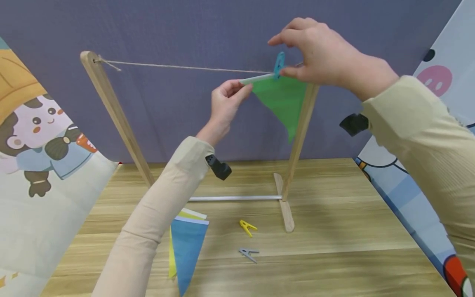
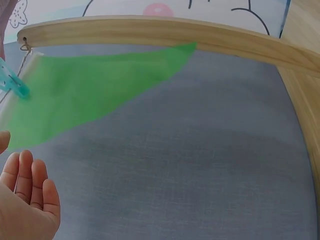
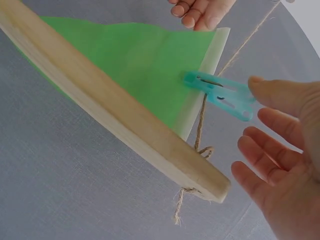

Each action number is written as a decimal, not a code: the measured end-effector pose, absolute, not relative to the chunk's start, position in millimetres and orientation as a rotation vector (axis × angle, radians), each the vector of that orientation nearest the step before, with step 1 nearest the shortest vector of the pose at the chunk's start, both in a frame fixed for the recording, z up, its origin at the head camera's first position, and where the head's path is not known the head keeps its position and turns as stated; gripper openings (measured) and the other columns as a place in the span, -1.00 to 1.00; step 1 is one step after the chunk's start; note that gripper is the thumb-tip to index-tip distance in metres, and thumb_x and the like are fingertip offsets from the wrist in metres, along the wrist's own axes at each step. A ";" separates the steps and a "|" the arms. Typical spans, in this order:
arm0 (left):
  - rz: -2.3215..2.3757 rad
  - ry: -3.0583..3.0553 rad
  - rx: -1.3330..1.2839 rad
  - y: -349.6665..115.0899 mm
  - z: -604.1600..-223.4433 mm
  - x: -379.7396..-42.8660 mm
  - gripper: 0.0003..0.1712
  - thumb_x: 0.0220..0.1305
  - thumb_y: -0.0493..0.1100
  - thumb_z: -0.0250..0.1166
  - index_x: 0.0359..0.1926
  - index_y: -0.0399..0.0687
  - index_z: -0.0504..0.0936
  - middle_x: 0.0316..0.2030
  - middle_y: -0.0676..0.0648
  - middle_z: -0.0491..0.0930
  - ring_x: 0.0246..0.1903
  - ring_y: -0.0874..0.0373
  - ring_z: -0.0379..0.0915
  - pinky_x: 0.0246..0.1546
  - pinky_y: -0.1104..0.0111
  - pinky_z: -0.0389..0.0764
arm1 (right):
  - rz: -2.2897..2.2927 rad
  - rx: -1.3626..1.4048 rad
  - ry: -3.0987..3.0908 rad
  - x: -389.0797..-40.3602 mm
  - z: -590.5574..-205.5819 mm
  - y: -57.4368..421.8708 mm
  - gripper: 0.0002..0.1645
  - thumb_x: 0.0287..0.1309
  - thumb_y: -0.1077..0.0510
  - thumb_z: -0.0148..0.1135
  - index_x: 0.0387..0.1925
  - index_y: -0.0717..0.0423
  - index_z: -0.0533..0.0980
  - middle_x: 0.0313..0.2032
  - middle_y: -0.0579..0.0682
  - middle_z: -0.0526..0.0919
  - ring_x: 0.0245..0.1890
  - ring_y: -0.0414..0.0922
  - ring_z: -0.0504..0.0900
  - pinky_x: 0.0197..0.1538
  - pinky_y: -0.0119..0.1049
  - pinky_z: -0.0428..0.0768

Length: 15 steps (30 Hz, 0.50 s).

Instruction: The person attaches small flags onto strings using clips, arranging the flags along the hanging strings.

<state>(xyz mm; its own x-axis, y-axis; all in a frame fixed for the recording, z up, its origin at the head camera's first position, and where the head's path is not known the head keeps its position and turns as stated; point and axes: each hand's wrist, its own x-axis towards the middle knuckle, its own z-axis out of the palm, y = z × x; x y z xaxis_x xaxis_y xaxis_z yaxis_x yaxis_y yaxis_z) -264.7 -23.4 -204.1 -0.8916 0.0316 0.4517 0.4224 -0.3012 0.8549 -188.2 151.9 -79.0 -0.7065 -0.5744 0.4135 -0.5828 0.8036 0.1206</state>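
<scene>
A green pennant (image 1: 283, 101) with a white top edge hangs at the string (image 1: 178, 66), close to the right post. My left hand (image 1: 225, 101) pinches the pennant's left top corner between thumb and fingers. A turquoise clothespin (image 1: 279, 65) sits across the white edge and the string. In the right wrist view, the clothespin (image 3: 220, 95) has its jaws over the edge of the pennant (image 3: 150, 60). Beside its handle end is my right hand (image 1: 323, 53), thumb at the clothespin and the other fingers spread apart from it.
A wooden frame with a left post (image 1: 115, 115), a right post (image 1: 303, 132) and a white bottom rod (image 1: 237, 198) stands on the table (image 1: 334, 247). Blue (image 1: 188, 247) and yellow (image 1: 172, 260) pennants lie at front left. A yellow clothespin (image 1: 247, 227) and grey clothespin (image 1: 248, 254) lie nearby.
</scene>
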 end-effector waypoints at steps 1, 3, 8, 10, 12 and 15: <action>-2.275 -1.687 -0.572 -24.3 -205.0 -265.1 -0.93 0.10 -0.42 0.31 -0.36 -0.29 0.58 -0.54 0.08 0.54 -0.49 0.29 0.46 -0.29 0.43 0.53 | 0.026 0.873 -2.542 -187.2 -79.2 151.9 -0.40 0.13 0.29 0.25 0.21 0.29 0.35 0.12 0.30 0.38 0.09 0.23 0.34 0.10 0.11 0.37; -2.261 -1.693 -0.576 -26.3 -206.7 -265.3 -0.92 0.10 -0.42 0.31 -0.34 -0.32 0.59 -0.53 0.07 0.56 -0.49 0.29 0.47 -0.28 0.44 0.53 | 0.028 0.879 -2.525 -185.8 -80.1 152.4 -0.41 0.13 0.30 0.25 0.21 0.29 0.35 0.11 0.30 0.38 0.10 0.23 0.32 0.11 0.10 0.35; -2.234 -1.714 -0.580 -32.4 -212.6 -266.1 -0.88 0.10 -0.41 0.31 -0.28 -0.36 0.61 -0.48 0.03 0.60 -0.45 0.29 0.49 -0.25 0.44 0.54 | 0.052 0.886 -2.471 -181.1 -81.5 153.8 -0.44 0.12 0.30 0.26 0.17 0.30 0.38 0.07 0.29 0.41 0.08 0.21 0.33 0.12 0.08 0.35; -2.225 -1.731 -0.574 -35.4 -215.5 -266.2 -0.88 0.11 -0.42 0.30 -0.28 -0.36 0.61 -0.47 0.03 0.61 -0.43 0.29 0.50 -0.22 0.42 0.54 | 0.075 0.889 -2.451 -178.5 -83.0 153.8 -0.46 0.11 0.30 0.26 0.15 0.31 0.40 0.06 0.28 0.43 0.06 0.20 0.34 0.10 0.07 0.37; -2.219 -1.749 -0.569 -38.8 -218.6 -265.5 -0.88 0.12 -0.40 0.30 -0.27 -0.36 0.61 -0.45 0.00 0.62 -0.42 0.29 0.51 -0.21 0.41 0.55 | 0.102 0.898 -2.430 -175.5 -85.5 153.6 -0.48 0.11 0.31 0.26 0.13 0.31 0.42 0.04 0.27 0.45 0.03 0.18 0.36 0.07 0.05 0.39; -2.210 -1.768 -0.562 -44.5 -224.4 -264.9 -0.86 0.13 -0.39 0.29 -0.25 -0.38 0.61 -0.45 0.01 0.62 -0.43 0.28 0.52 -0.21 0.40 0.56 | 0.137 0.928 -2.393 -171.5 -90.4 153.5 -0.51 0.09 0.32 0.27 0.09 0.32 0.45 -0.01 0.25 0.48 0.01 0.16 0.39 0.03 0.03 0.41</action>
